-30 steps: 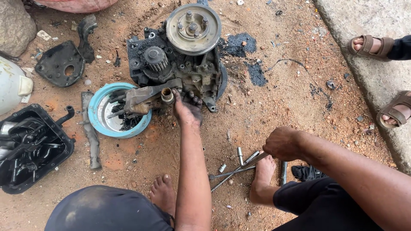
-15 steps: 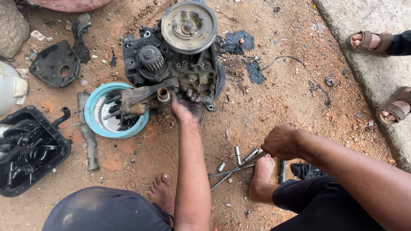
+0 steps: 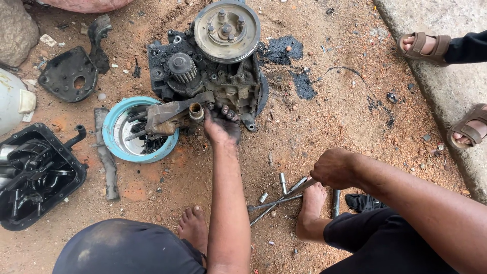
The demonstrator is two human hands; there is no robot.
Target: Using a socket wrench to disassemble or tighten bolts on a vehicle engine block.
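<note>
Since the earlier frame, little had shifted: the left hand (image 3: 222,126) stayed pressed against the lower edge of the greasy engine block (image 3: 210,76) at upper centre, its fingers (image 3: 227,112) curled onto the metal. Lower right of centre, the right hand (image 3: 335,168) remained closed around a metal wrench (image 3: 284,195) lying among sockets on the dirt ground (image 3: 324,122). A blue-rimmed bowl (image 3: 119,147) sat left of the block, a black oil pan (image 3: 35,175) at far left. Someone's sandalled feet (image 3: 423,44) stood at upper right.
</note>
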